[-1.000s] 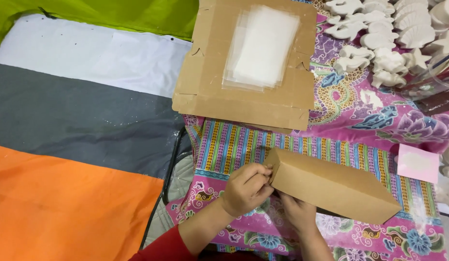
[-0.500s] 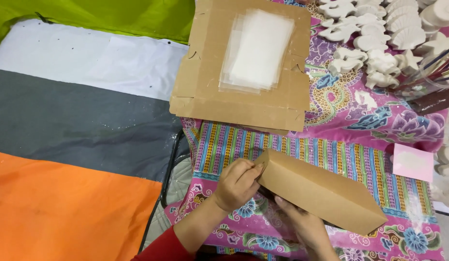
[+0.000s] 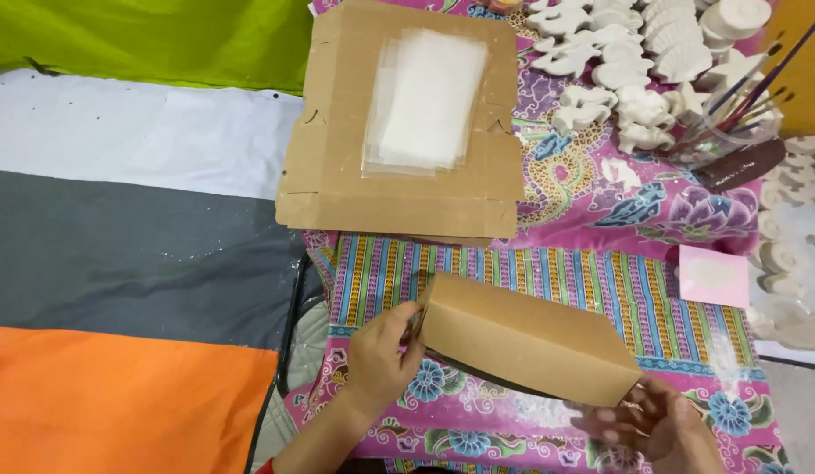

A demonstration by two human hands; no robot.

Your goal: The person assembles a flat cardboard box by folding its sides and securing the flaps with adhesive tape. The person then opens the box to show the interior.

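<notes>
**Cardboard box turned and tilted between 2 hands**

Cardboard box (image 3: 530, 349) — a long, plain brown carton — now lies slanted across the near middle of the table, its left end raised and its right end dipping toward the near right. 1 second ago it sat flatter and further right, with both hands crowded at its left end. Since then the hands have split apart, 1 to each end, which suggests the box is being closed or shaped at its ends rather than just held.

Left hand (image 3: 378, 357) has its fingers curled against the left end of the box, pinching the flap edge there. Right hand (image 3: 655, 427) sits at the near right corner, blurred, fingers loosely spread around that end — whether they actually grip it I cannot tell.

The box looks clean and unprinted, with crisp folded edges and a dark gap along its lower side. It rests over the pink patterned tablecloth (image 3: 513, 272). Farther off lies a flat cardboard sheet (image 3: 328, 184) carrying a stack of clear plastic sheets (image 3: 425, 101), and to the far right white plaster figures (image 3: 627, 79) and a cup of paintbrushes (image 3: 732, 114).
</notes>
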